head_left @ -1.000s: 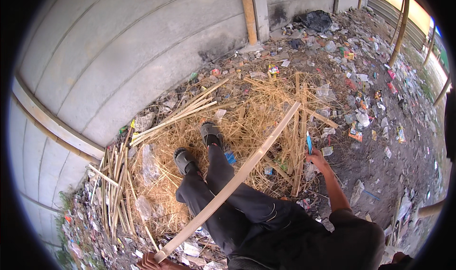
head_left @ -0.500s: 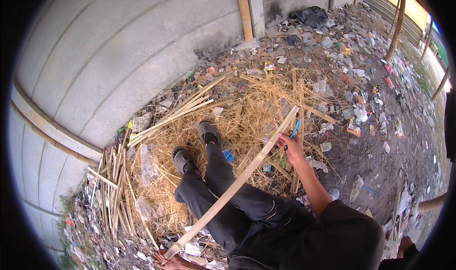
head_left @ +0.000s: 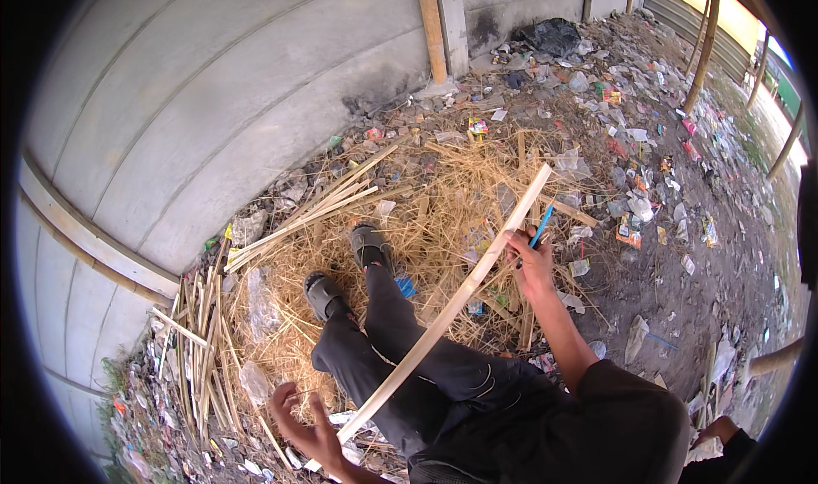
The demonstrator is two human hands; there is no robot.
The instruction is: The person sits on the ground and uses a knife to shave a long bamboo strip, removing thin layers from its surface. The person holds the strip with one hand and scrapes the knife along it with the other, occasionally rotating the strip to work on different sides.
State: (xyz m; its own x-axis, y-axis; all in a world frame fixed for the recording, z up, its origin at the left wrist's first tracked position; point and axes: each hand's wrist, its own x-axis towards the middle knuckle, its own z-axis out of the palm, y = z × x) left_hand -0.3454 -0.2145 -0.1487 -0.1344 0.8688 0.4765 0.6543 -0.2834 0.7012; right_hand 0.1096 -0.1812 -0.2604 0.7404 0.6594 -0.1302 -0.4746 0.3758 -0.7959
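Note:
A long pale bamboo slat (head_left: 454, 308) slants across my lap from the lower left to the upper right. My right hand (head_left: 535, 269) grips it near its far end, fingers closed round the edge. The same hand also has a slim blue tool (head_left: 542, 225), whose exact kind I cannot make out. Beside the slat's near end, my left hand (head_left: 305, 426) is off the wood, fingers spread and curved, slightly blurred.
Straw-like shavings (head_left: 452, 186) lie around my shoes. Bamboo strips (head_left: 203, 348) are piled at left, with more strips (head_left: 315, 216) by the concrete wall (head_left: 256, 75). Litter (head_left: 630, 220) covers the ground at right. Part of another person (head_left: 720, 430) shows at lower right.
My left hand has let go of the slat's near end and lifted with its fingers spread. The slat's far end has shifted up and slightly right with my right hand.

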